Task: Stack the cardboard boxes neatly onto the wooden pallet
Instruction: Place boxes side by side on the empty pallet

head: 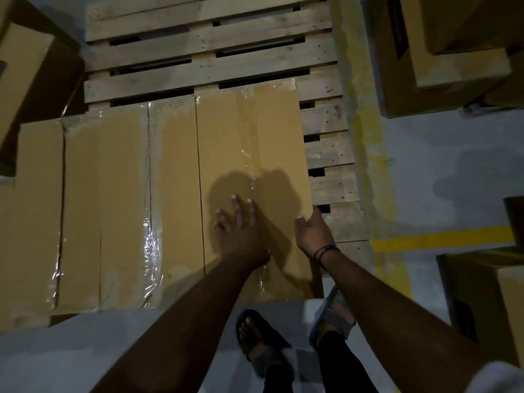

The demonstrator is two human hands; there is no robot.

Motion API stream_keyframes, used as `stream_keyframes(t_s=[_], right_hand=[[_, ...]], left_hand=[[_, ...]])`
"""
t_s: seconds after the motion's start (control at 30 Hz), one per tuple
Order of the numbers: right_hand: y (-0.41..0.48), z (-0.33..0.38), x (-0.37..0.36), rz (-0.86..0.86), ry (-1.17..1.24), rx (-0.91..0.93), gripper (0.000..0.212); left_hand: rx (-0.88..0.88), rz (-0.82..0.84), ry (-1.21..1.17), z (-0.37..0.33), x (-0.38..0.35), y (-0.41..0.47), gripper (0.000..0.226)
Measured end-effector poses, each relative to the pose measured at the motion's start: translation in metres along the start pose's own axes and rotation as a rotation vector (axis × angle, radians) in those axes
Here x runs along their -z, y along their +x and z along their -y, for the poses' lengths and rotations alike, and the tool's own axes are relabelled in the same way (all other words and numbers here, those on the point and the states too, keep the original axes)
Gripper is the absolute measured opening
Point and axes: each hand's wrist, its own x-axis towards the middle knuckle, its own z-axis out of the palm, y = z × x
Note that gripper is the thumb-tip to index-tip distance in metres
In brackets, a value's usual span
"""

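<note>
A wooden pallet point(209, 43) lies on the floor with its far slats bare. Taped cardboard boxes lie side by side on its near part: a rightmost box point(249, 137), a middle box point(124, 199) and a leftmost box point(37, 208). My left hand point(238, 225) lies flat with spread fingers on top of the rightmost box. My right hand point(312, 228) holds that box's right edge, thumb on top and fingers down the side.
More cardboard boxes stand around the pallet: one at the left point(25, 80), a stack at the upper right point(442, 58), one at the lower right point(487, 302). Yellow floor lines point(436, 239) run along the pallet's right side. My sandalled feet point(261, 338) stand at the near edge.
</note>
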Motion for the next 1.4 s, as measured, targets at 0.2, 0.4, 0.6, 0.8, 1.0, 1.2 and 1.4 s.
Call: stream_keyframes(t_s=[0.2, 0.4, 0.6, 0.8, 1.0, 1.2, 1.4], right_hand=[[-0.019, -0.016, -0.014, -0.072, -0.052, -0.008, 0.056], [-0.033, -0.028, -0.013, -0.075, -0.131, 0.002, 0.053], [-0.050, -0.025, -0.011, -0.098, -0.232, 0.035, 0.063], [-0.093, -0.028, -0.001, -0.119, -0.361, 0.140, 0.069], [-0.140, -0.045, 0.027, -0.188, -0.318, 0.121, 0.066], [-0.175, -0.095, 0.072, -0.321, -0.240, 0.056, 0.070], [-0.203, -0.173, 0.120, -0.390, -0.180, -0.078, 0.074]], left_hand=[[-0.019, -0.068, -0.124, -0.025, -0.028, -0.015, 0.118], [-0.048, 0.004, -0.096, -0.020, -0.021, -0.011, 0.128], [-0.124, 0.003, -0.143, -0.004, -0.010, -0.017, 0.108], [-0.245, -0.118, -0.108, -0.002, -0.031, -0.064, 0.086], [-0.389, -0.113, -0.016, -0.035, -0.043, -0.107, 0.077], [-0.501, -0.111, 0.107, -0.093, -0.057, -0.137, 0.073], [-0.562, -0.009, 0.160, -0.153, -0.104, -0.168, 0.077]])
